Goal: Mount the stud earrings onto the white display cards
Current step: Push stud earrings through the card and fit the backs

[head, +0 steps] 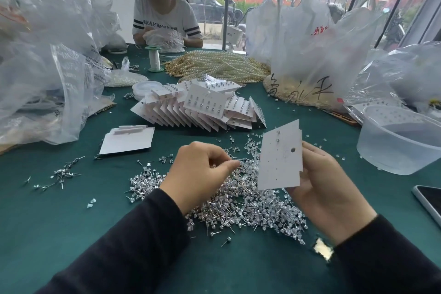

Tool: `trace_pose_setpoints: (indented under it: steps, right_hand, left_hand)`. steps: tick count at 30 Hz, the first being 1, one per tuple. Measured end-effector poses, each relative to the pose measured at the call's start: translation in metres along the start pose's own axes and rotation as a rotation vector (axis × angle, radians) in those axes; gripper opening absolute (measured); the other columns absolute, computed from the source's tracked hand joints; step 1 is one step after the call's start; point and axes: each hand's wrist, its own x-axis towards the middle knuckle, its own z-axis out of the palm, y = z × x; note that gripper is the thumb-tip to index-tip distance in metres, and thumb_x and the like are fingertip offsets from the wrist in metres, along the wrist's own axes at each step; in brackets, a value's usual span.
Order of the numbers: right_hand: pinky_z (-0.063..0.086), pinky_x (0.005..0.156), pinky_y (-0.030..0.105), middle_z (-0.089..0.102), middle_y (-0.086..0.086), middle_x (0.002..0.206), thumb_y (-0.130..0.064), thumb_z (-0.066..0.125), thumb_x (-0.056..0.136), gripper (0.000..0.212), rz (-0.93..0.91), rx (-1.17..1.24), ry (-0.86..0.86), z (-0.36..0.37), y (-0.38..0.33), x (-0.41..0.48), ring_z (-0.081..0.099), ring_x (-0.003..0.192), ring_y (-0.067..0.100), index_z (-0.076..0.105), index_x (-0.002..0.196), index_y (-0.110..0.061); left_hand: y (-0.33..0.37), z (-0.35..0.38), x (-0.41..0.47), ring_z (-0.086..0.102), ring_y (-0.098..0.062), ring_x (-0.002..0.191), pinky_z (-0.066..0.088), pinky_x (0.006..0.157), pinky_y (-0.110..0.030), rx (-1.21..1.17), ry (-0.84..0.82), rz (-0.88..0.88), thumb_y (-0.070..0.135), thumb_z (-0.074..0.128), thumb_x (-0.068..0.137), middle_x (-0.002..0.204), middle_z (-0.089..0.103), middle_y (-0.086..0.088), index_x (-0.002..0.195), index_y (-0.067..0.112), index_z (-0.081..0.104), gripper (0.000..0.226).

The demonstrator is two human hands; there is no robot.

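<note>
Above the pile of stud earrings (238, 205), the white card (280, 162) stands tilted, gripped by the right hand (324, 193), fingers curled behind it. At its nine o'clock the left hand (200, 174) pinches thumb to forefinger, contents unclear. Finished cards (200, 112) lie at eleven o'clock, a tub (393, 155) at three.

card (279, 162): matt white paper | studs (238, 203): shiny metal (clear stones) | table (59, 222): green cloth

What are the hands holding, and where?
The right hand holds the white card by its right edge. The left hand pinches something too small to tell.
</note>
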Motion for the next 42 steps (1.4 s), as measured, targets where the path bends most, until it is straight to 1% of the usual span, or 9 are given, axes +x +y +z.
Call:
trace_pose_setpoints:
  steps: [6, 11, 17, 20, 30, 32, 36, 39, 42]
  right_hand:
    - [0.052, 0.049, 0.023, 0.064, 0.009, 0.077, -0.006, 0.051, 0.084, 0.02, 0.099, -0.001, -0.073, 0.001, 0.003, -0.002, 0.059, 0.064, 0.016, 0.065, 0.097, 0.0]
    - [0.047, 0.042, 0.019, 0.067, 0.009, 0.069, -0.01, 0.059, 0.065, 0.037, 0.107, -0.005, -0.114, 0.008, 0.009, -0.006, 0.06, 0.051, 0.012, 0.063, 0.098, 0.006]
    - [0.04, 0.033, 0.013, 0.065, 0.008, 0.06, -0.004, 0.057, 0.066, 0.029, 0.121, 0.071, -0.133, 0.013, 0.012, -0.01, 0.056, 0.041, 0.008, 0.063, 0.092, 0.008]
    - [0.046, 0.04, 0.017, 0.068, 0.009, 0.07, -0.007, 0.06, 0.065, 0.029, 0.135, 0.031, -0.112, 0.013, 0.014, -0.009, 0.061, 0.051, 0.011, 0.066, 0.091, 0.004]
    - [0.041, 0.034, 0.014, 0.066, 0.008, 0.062, -0.005, 0.057, 0.065, 0.031, 0.144, 0.09, -0.096, 0.014, 0.013, -0.01, 0.059, 0.044, 0.009, 0.063, 0.093, 0.007]
    - [0.048, 0.04, 0.018, 0.068, 0.01, 0.067, -0.006, 0.058, 0.066, 0.026, 0.149, 0.091, -0.091, 0.013, 0.013, -0.009, 0.062, 0.051, 0.012, 0.067, 0.088, 0.005]
    - [0.052, 0.049, 0.02, 0.068, 0.009, 0.067, -0.007, 0.059, 0.059, 0.018, 0.2, 0.161, -0.01, 0.01, 0.012, -0.005, 0.063, 0.052, 0.013, 0.073, 0.067, -0.002]
    - [0.055, 0.052, 0.022, 0.069, 0.012, 0.069, -0.004, 0.06, 0.058, 0.019, 0.192, 0.235, -0.012, 0.01, 0.013, -0.005, 0.066, 0.055, 0.015, 0.072, 0.071, 0.003]
    - [0.059, 0.062, 0.028, 0.069, 0.019, 0.076, 0.001, 0.06, 0.064, 0.016, 0.157, 0.254, -0.083, 0.012, 0.012, -0.004, 0.07, 0.069, 0.023, 0.07, 0.074, 0.006]
  left_hand:
    - [0.014, -0.006, -0.006, 0.042, -0.003, 0.048, 0.034, 0.047, -0.013, -0.096, 0.04, 0.144, 0.024, 0.059, 0.085, 0.055, 0.048, 0.009, 0.069, 0.013, 0.058, 0.02]
    - [0.024, -0.006, -0.011, 0.056, -0.018, 0.066, 0.049, 0.063, -0.036, -0.202, 0.102, 0.303, 0.01, 0.071, 0.076, 0.073, 0.064, 0.001, 0.077, 0.012, 0.068, 0.004]
    - [0.022, 0.0, -0.011, 0.057, -0.01, 0.064, 0.048, 0.06, -0.022, -0.25, 0.117, 0.336, 0.012, 0.071, 0.071, 0.076, 0.066, 0.006, 0.075, 0.013, 0.072, 0.005]
    - [0.022, -0.001, -0.01, 0.058, -0.013, 0.065, 0.049, 0.061, -0.022, -0.221, 0.123, 0.354, 0.01, 0.071, 0.071, 0.076, 0.066, 0.003, 0.076, 0.012, 0.073, 0.006]
    - [0.024, -0.001, -0.013, 0.058, -0.012, 0.064, 0.048, 0.06, -0.022, -0.184, 0.131, 0.372, 0.014, 0.069, 0.072, 0.076, 0.066, 0.003, 0.079, 0.01, 0.075, 0.009]
    - [0.025, -0.002, -0.014, 0.059, -0.01, 0.069, 0.049, 0.062, -0.024, -0.158, 0.11, 0.404, 0.024, 0.07, 0.073, 0.079, 0.066, 0.002, 0.084, 0.011, 0.075, 0.017]
    - [0.025, 0.001, -0.02, 0.057, -0.014, 0.094, 0.047, 0.083, -0.026, 0.166, -0.03, 0.5, 0.054, 0.072, 0.06, 0.101, 0.06, -0.001, 0.108, 0.009, 0.066, 0.067]
    - [0.024, 0.006, -0.019, 0.06, -0.019, 0.092, 0.049, 0.081, -0.03, 0.202, 0.038, 0.509, 0.024, 0.07, 0.07, 0.1, 0.062, -0.007, 0.107, 0.004, 0.065, 0.043]
    - [0.022, 0.005, -0.014, 0.061, -0.007, 0.072, 0.048, 0.068, -0.018, 0.064, 0.195, 0.428, 0.007, 0.06, 0.077, 0.079, 0.065, 0.005, 0.091, 0.012, 0.071, 0.019]
